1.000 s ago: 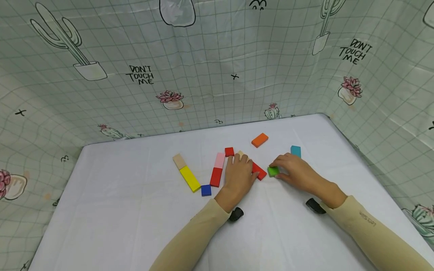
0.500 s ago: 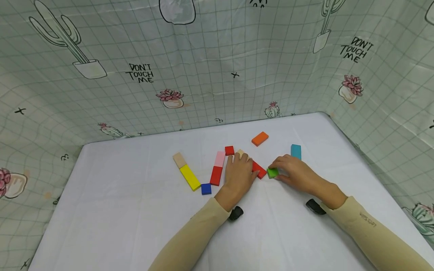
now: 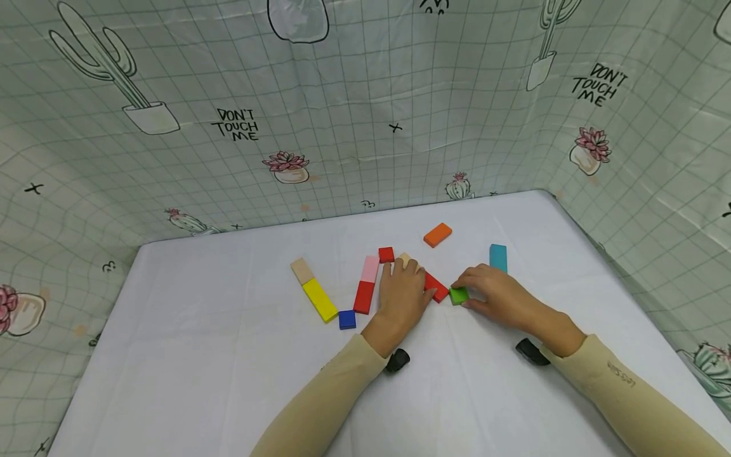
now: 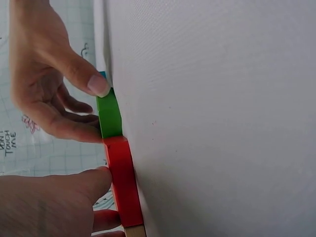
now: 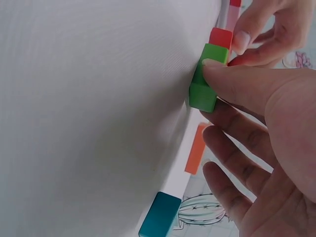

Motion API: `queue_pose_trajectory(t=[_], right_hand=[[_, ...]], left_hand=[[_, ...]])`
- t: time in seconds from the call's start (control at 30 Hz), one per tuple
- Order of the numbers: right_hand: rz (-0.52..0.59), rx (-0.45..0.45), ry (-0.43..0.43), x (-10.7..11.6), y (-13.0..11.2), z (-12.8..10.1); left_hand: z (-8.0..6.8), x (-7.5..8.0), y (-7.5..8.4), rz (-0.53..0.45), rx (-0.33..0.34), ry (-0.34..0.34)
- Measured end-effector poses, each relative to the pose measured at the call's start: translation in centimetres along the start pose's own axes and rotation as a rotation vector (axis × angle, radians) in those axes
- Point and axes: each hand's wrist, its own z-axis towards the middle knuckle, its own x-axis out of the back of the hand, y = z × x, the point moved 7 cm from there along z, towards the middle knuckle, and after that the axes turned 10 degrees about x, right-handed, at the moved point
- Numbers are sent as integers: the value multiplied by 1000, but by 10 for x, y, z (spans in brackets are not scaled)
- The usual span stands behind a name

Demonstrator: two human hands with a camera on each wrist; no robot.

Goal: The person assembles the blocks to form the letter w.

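Note:
A small green block point(image 3: 459, 296) lies on the white table, pinched between the thumb and fingers of my right hand point(image 3: 495, 294). One end of the green block meets the end of a longer red block point(image 3: 436, 287). My left hand point(image 3: 403, 293) rests over the red block and a beige block point(image 3: 405, 258) in line with it, its thumb and fingertips touching along the top in the left wrist view. Most of the beige block is hidden under that hand. The right wrist view shows my right thumb across the green block point(image 5: 203, 97), other fingers loosely spread.
Left of the hands lie a red square point(image 3: 386, 254), a pink block point(image 3: 369, 269), another red block point(image 3: 363, 298), a blue square point(image 3: 347, 319), a yellow block point(image 3: 320, 301) and a beige block point(image 3: 302, 271). Orange point(image 3: 438, 235) and teal point(image 3: 499, 258) blocks lie farther back.
My right hand has brought the green block slightly left, closing the small gap to the red block's end. The left hand has stayed in place.

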Motion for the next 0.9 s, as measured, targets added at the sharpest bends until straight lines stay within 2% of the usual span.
queue_pose_trajectory(t=[0.33,0.5,0.7,0.9], right_hand=[[20,-25,-18,1,-1,1],[24,-39,28,11,7,-2],[-18,-116,108,30,26,-7],[-43,-205,113,39,46,-16]], left_hand=[[0,0,-1,-1,3,-4],[-1,0,-1,-1,11,-23],[-1,0,0,-4,12,-24],[-2,0,0,1,9,-10]])
